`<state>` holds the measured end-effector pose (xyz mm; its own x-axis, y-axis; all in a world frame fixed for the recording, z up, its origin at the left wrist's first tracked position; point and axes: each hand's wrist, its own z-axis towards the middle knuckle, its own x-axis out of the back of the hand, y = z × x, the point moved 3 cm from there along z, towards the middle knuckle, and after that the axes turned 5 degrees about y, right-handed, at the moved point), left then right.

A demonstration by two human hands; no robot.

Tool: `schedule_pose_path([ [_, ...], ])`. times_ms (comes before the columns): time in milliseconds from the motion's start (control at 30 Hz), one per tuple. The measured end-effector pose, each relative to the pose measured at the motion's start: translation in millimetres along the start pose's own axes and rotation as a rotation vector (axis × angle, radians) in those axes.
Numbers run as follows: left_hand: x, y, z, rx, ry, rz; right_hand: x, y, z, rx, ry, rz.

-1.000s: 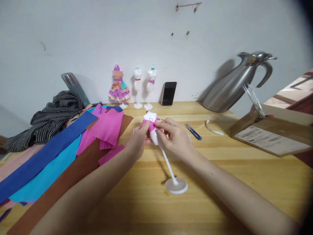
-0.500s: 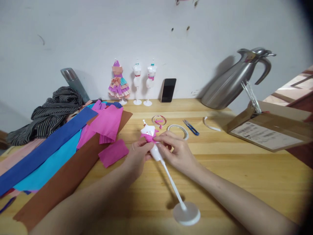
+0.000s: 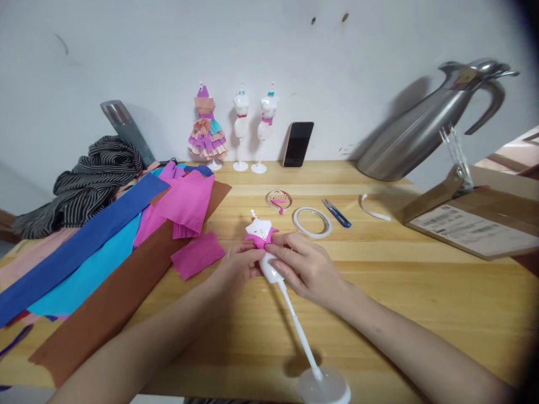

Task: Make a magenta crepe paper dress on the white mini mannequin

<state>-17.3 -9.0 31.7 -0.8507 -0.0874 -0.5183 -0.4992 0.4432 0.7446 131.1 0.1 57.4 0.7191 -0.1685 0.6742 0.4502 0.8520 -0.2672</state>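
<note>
Both hands hold a small white dress form [image 3: 269,269] on a thin stand, tilted away from me over the table. A piece of pink crepe paper [image 3: 261,238] wraps its bust, with pointed ends sticking out at the sides. My left hand [image 3: 240,268] is closed around the waist from the left, its thumb against the pink paper and some fingers hidden behind. From the right, my right hand [image 3: 305,262] presses its thumb and fingers on the waist at the lower edge of the paper. The round base [image 3: 324,387] of the stand is nearest me.
Left lie brown [image 3: 101,300], blue and pink crepe paper strips and a striped cloth [image 3: 96,168]. Beyond my hands are a tape roll [image 3: 312,223], blue thread snips [image 3: 337,213] and a phone [image 3: 298,145]. Three dress forms [image 3: 241,126] stand behind. A box [image 3: 467,219] and steel jug [image 3: 416,129] are right.
The camera view has shifted, so the dress form and base sit slightly lower. My right hand's fingers have flattened closer against the waist; both hands keep hold.
</note>
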Motion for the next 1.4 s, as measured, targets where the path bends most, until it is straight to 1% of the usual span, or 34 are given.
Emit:
schedule_pose_path([
  [167,1.9,-2,0,-0.016,-0.06,0.033,0,1,-2,0.037,-0.028,-0.024],
  [267,0.9,-1,-1,-0.01,-0.095,0.051,2,-1,-1,0.007,-0.005,0.009],
  [333,0.0,0,-1,-0.017,-0.095,0.045,4,-2,0,-0.036,0.011,0.037],
  [433,-0.1,0,-1,-0.02,-0.051,0.043,6,-5,1,-0.113,0.026,0.132],
  [600,-2.6,-1,-2,-0.039,0.024,0.007,8,-3,-4,-0.295,0.067,0.39],
  [700,-6.6,0,-6,-0.047,0.069,-0.011,8,-2,-8,-0.383,0.079,0.509],
  [800,-10.3,1,-12,-0.06,0.089,-0.044,7,-4,-9,-0.441,0.086,0.613],
  [867,-11.8,3,-16,-0.07,0.087,-0.051,8,-5,-9,-0.475,0.122,0.676],
  [967,-13.1,6,-21,-0.078,0.08,-0.036,11,-3,-10,-0.533,0.241,0.738],
  [1033,-13.8,6,-22,-0.076,0.08,-0.025,12,0,-11,-0.577,0.302,0.742],
  [1100,-14.4,7,-24,-0.074,0.09,-0.02,12,4,-12,-0.618,0.323,0.712],
  [1167,-14.8,7,-24,-0.079,0.1,-0.026,13,5,-11,-0.617,0.324,0.656],
  [1233,-15.6,7,-26,-0.09,0.096,-0.03,16,3,-8,-0.567,0.334,0.591],
  [1300,-17.8,12,-27,-0.124,0.064,-0.009,22,-1,-2,-0.481,0.357,0.522],
  [1400,-25.7,26,-31,-0.21,-0.003,0.084,38,-12,10,-0.334,0.405,0.409],
])
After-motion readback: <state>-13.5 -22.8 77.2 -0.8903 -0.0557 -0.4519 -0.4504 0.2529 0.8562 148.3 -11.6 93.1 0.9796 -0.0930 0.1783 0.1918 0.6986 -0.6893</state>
